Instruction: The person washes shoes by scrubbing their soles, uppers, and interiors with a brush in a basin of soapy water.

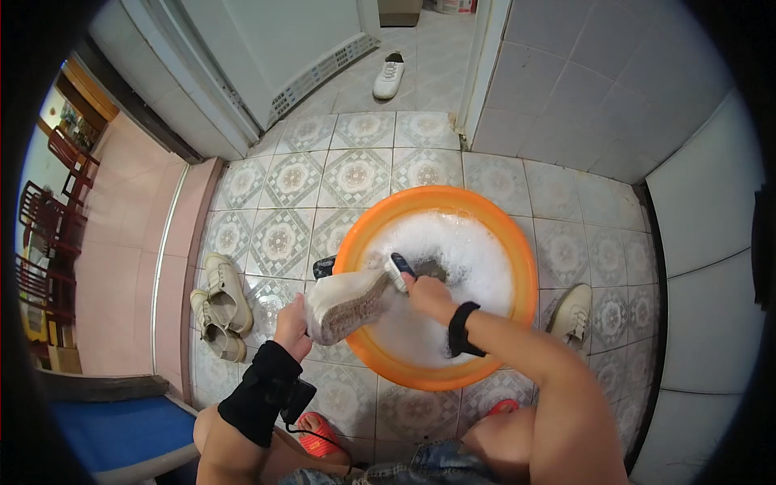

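My left hand [293, 327] is closed on the heel end of a white shoe [346, 293], which is tilted so its wet, dirty-looking sole faces partly toward me. The shoe reaches over the left rim of an orange basin [525, 291]. In my right hand [430, 297] is a scrub brush [401, 265] with a dark blue back and pale bristles. Its bristles are at the toe end of the shoe; whether they press on it I cannot tell. White suds [477, 250] cover much of the basin's water. Black bands wrap both wrists.
A pair of off-white shoes [222, 303] stands on the tiles at left. Single white shoes lie right of the basin [572, 315] and in the doorway [389, 78]. A dark object [323, 267] touches the basin's left side. A blue seat [121, 428] is at lower left.
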The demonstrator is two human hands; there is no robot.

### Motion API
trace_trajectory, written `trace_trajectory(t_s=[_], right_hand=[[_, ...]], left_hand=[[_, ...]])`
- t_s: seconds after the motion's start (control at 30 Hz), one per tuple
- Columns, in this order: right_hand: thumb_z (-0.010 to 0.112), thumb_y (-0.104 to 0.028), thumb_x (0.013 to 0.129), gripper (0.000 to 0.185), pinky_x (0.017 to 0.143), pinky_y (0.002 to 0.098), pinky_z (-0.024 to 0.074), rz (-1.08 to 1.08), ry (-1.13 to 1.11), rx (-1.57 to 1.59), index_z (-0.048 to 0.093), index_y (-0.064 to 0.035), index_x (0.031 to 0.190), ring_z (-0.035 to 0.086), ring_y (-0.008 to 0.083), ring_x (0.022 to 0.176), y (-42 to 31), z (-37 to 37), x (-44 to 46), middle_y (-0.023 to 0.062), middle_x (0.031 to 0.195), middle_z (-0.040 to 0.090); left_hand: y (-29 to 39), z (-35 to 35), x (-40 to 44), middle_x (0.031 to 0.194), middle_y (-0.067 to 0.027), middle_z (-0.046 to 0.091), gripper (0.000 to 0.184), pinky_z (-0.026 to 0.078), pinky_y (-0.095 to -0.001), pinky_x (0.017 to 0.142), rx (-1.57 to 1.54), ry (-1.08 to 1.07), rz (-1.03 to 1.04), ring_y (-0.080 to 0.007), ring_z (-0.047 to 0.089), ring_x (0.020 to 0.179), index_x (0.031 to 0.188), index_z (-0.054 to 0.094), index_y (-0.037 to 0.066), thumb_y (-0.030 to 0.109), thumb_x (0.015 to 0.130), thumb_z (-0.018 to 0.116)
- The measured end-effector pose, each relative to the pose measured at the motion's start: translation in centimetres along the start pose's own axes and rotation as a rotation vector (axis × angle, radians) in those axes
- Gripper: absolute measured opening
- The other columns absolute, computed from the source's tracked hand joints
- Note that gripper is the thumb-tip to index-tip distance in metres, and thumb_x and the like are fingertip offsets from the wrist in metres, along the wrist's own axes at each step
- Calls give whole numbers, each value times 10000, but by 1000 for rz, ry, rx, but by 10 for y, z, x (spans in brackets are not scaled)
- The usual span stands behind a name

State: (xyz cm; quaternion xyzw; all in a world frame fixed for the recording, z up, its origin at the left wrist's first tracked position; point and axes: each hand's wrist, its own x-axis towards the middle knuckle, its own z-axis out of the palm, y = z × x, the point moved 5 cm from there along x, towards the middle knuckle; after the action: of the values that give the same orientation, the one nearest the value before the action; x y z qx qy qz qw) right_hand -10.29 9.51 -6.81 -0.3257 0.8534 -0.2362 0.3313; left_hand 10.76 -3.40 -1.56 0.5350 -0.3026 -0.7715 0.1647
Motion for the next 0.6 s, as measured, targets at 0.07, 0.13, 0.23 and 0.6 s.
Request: trace_trajectory(t_s=[0.07,0.13,0.23,0.6], right_hand=[[323,-476,887,573,675,474,445,71,-151,115,599,24,833,576,421,770,-7,-1,-1,281,793,587],[308,-471,893,589,662,487,440,156,-92,198,595,34,794,575,428,757,-29,26,-36,276,764,588],[304,-460,899,604,652,491,434,-32,-96,149,595,53,768,574,426,749,-36,37,-52,277,747,586],[324,-497,872,620,777,466,426,212,-91,22,606,55,877,564,403,869,50,3,16,274,932,580]], left_hand=[[-7,-17,18,1065,-129,544,369,423,-374,854,2,-42,12,-236,532,967,1099,460,-26,270,952,297],[-12,-23,22,1092,-130,541,381,407,-386,890,-13,-77,17,-241,519,1010,1146,450,-20,268,952,292],[-6,-4,13,1023,-141,529,414,428,-368,851,-23,-100,47,-244,541,945,1066,446,-42,339,927,363],[2,33,-21,1076,-139,548,412,441,-343,861,283,-226,5,-243,566,952,1141,456,-31,132,791,598]])
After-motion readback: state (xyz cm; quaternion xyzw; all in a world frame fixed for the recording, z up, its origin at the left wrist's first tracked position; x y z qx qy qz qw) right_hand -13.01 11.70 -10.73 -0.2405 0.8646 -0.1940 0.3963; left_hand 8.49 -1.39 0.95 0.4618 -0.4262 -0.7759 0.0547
